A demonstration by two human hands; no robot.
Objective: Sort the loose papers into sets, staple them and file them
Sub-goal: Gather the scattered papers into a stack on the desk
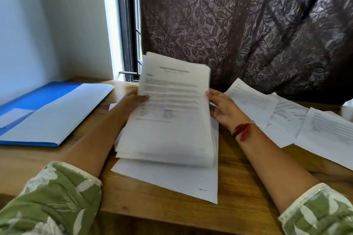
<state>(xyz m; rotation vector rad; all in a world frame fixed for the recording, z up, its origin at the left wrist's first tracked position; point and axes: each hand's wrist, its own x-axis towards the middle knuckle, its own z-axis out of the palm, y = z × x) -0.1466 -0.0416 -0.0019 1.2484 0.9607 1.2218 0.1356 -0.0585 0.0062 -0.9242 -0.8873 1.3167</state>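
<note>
Left hand (133, 101) pinches the paper stack (168, 120) by its left edge, thumb on top. The stack is tilted up over a single sheet (172, 179) on the bench (238, 187). Right hand (223, 107) is loose, fingers straight against the stack's right edge. Blue folder (47, 112) lies open on the left, loose sheets (286, 116) on the right.

The held paper stack (168, 112) is motion-blurred; its print is illegible. The fingers of the left grip (133, 102) are hidden behind the stack; only the thumb shows. Contact between the right grip (224, 109) and the stack's right edge cannot be determined. The stack covers most of the lower sheet (172, 179); its footer is too small to read. The blue folder (38, 97) is cut off by the left edge, the loose sheets (324, 129) by the right edge.
</note>
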